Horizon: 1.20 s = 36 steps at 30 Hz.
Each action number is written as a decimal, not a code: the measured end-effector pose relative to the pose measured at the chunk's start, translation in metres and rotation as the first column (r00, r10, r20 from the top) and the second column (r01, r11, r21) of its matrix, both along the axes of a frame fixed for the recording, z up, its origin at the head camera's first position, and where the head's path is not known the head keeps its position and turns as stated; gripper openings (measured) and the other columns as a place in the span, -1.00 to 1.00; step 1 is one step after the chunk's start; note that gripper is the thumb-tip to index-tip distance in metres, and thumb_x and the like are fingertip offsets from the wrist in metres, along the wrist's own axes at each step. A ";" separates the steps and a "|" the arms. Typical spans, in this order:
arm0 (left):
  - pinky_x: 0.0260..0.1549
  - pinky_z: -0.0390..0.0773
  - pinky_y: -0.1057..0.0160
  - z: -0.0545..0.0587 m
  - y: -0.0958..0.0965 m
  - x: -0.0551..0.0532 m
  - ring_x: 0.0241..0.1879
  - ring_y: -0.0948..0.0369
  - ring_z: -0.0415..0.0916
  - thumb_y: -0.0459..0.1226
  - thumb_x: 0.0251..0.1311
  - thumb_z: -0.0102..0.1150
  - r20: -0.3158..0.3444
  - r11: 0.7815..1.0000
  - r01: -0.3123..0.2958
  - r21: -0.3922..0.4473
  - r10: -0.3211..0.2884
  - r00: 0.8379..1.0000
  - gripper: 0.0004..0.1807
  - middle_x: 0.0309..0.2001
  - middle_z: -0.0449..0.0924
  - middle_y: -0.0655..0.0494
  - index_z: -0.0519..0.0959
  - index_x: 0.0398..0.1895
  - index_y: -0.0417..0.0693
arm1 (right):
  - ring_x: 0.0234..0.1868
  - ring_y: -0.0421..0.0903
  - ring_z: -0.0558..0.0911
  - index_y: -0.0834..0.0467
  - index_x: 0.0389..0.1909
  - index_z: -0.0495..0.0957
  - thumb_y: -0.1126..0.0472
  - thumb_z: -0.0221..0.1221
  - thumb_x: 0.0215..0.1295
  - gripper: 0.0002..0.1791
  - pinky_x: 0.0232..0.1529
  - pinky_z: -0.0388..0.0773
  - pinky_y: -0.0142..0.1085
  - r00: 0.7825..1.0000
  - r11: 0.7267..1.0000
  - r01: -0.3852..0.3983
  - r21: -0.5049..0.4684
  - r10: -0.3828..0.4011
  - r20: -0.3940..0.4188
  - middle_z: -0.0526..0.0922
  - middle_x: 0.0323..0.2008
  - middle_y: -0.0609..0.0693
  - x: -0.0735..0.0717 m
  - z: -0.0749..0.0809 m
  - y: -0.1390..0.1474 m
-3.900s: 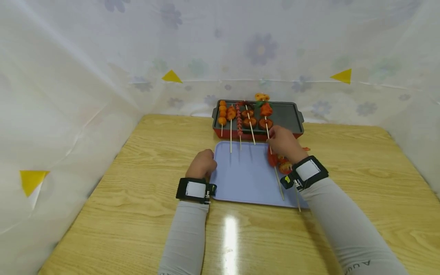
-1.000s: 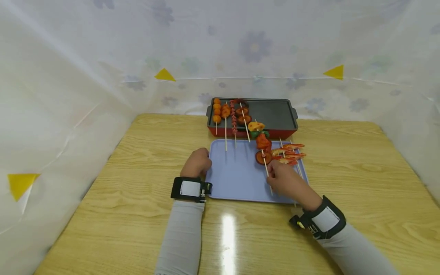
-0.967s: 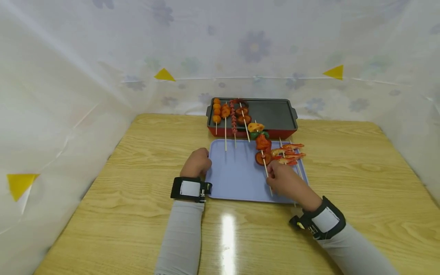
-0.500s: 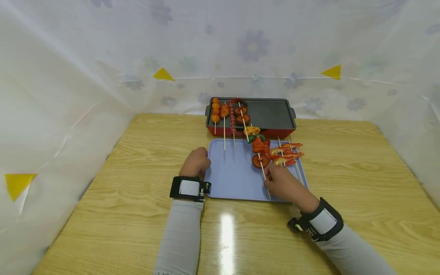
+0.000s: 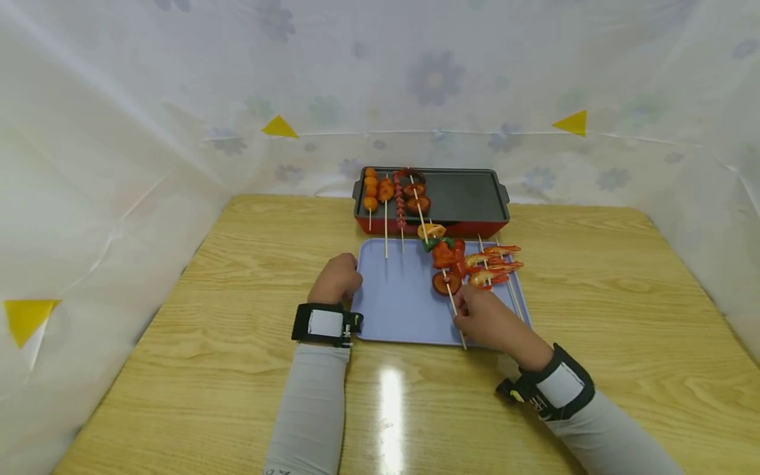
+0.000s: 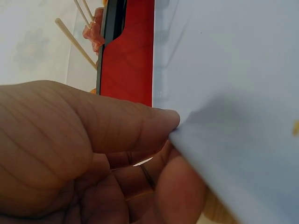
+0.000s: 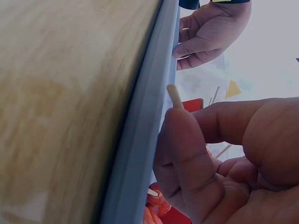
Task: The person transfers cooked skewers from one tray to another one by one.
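Observation:
My right hand (image 5: 483, 320) pinches the bare stick of a mixed skewer (image 5: 442, 255), which carries a yellow piece, green pepper, red meat and a mushroom slice. This skewer lies low over the blue-grey tray (image 5: 394, 297). In the right wrist view the stick's end (image 7: 174, 95) pokes out past my fingertips, close to the tray rim. My left hand (image 5: 336, 280) grips the tray's left edge; the left wrist view has the thumb (image 6: 154, 126) on top and fingers curled below. A red sausage skewer (image 5: 458, 257) and shrimp skewers (image 5: 493, 270) lie on the tray's right side.
Behind the tray stands a red and black grill pan (image 5: 460, 198). On its left half lie orange balls (image 5: 371, 191), a meat skewer (image 5: 386, 189), a thin pink skewer (image 5: 400, 201) and a mushroom skewer (image 5: 417, 204). Wooden table (image 5: 237, 343) surrounds both.
My right hand has brought the mixed skewer from the grill pan back toward me over the tray, then slightly left and lower. The left hand keeps its grip on the tray edge.

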<state>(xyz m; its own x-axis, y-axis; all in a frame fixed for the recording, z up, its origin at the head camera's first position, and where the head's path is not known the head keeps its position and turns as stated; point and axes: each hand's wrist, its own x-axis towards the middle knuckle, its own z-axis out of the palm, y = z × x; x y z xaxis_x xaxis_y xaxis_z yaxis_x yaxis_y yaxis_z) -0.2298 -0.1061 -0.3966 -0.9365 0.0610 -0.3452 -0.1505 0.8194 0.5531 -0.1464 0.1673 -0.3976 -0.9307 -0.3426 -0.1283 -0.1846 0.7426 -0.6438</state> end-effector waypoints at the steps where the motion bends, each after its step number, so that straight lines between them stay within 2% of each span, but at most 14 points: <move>1: -0.67 0.39 0.26 0.000 0.000 0.000 -0.52 0.07 0.43 -0.52 0.17 0.00 0.003 1.000 -0.002 0.004 0.002 1.000 -0.89 -0.44 0.47 -0.09 0.49 -0.27 -0.27 | -0.56 -0.14 0.42 0.27 -0.25 0.41 0.40 0.14 0.24 -0.89 -0.53 0.32 -0.27 1.000 1.000 -0.004 0.002 0.004 -0.002 0.45 -0.51 0.00 0.001 0.000 0.000; 7: -0.65 0.40 0.25 0.003 0.001 0.001 -0.48 0.06 0.44 -0.52 0.17 0.00 0.016 1.000 -0.013 0.007 0.013 1.000 -0.87 -0.41 0.47 -0.10 0.48 -0.24 -0.28 | -0.56 -0.14 0.40 0.28 -0.26 0.44 0.41 0.13 0.23 -0.91 -0.51 0.30 -0.27 1.000 1.000 -0.026 0.014 0.027 -0.001 0.43 -0.54 -0.02 0.004 0.001 0.000; 15: -0.67 0.38 0.27 0.002 0.001 0.001 -0.51 0.08 0.42 -0.53 0.13 -0.02 -0.007 1.000 0.001 0.000 -0.001 1.000 -0.85 -0.44 0.45 -0.09 0.47 -0.24 -0.28 | -0.56 -0.13 0.54 0.31 -0.21 0.46 0.39 0.12 0.26 -0.89 -0.53 0.44 -0.26 0.993 1.000 -0.004 -0.007 0.005 0.118 0.52 -0.48 0.02 0.002 0.000 0.001; 21: -0.67 0.41 0.27 0.001 0.000 0.000 -0.49 0.07 0.46 -0.52 0.15 0.00 0.001 1.000 -0.003 -0.004 0.003 1.000 -0.85 -0.39 0.50 -0.11 0.48 -0.22 -0.27 | -0.56 -0.13 0.56 0.31 -0.19 0.45 0.38 0.09 0.28 -0.88 -0.51 0.46 -0.23 0.990 0.999 0.019 -0.039 -0.013 0.140 0.54 -0.47 0.02 0.000 -0.002 0.001; 26: -0.68 0.40 0.28 0.001 -0.001 0.000 -0.55 0.10 0.44 -0.50 0.18 -0.01 0.015 1.000 -0.011 0.000 0.011 1.000 -0.86 -0.42 0.49 -0.10 0.47 -0.20 -0.26 | -0.57 -0.13 0.54 0.30 -0.14 0.44 0.36 0.10 0.31 -0.86 -0.52 0.43 -0.24 0.993 0.999 0.034 -0.032 -0.030 0.118 0.52 -0.49 0.02 0.002 -0.002 -0.002; 36: -0.68 0.38 0.28 0.002 0.001 0.001 -0.56 0.10 0.44 -0.50 0.21 -0.01 0.025 1.000 -0.026 0.010 0.026 0.999 -0.87 -0.40 0.50 -0.11 0.47 -0.20 -0.26 | -0.65 -0.16 0.47 0.28 -0.04 0.45 0.41 0.11 0.27 -0.75 -0.62 0.38 -0.26 1.000 0.999 -0.004 -0.032 0.004 0.014 0.52 -0.54 -0.02 0.006 0.002 -0.007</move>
<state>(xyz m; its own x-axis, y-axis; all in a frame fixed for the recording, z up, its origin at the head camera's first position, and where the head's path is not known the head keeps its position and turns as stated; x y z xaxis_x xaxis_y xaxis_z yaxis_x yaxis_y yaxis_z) -0.2288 -0.1053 -0.3942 -0.9290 0.0408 -0.3679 -0.1853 0.8092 0.5576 -0.1401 0.1600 -0.3957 -0.9274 -0.3505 -0.1304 -0.1783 0.7210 -0.6696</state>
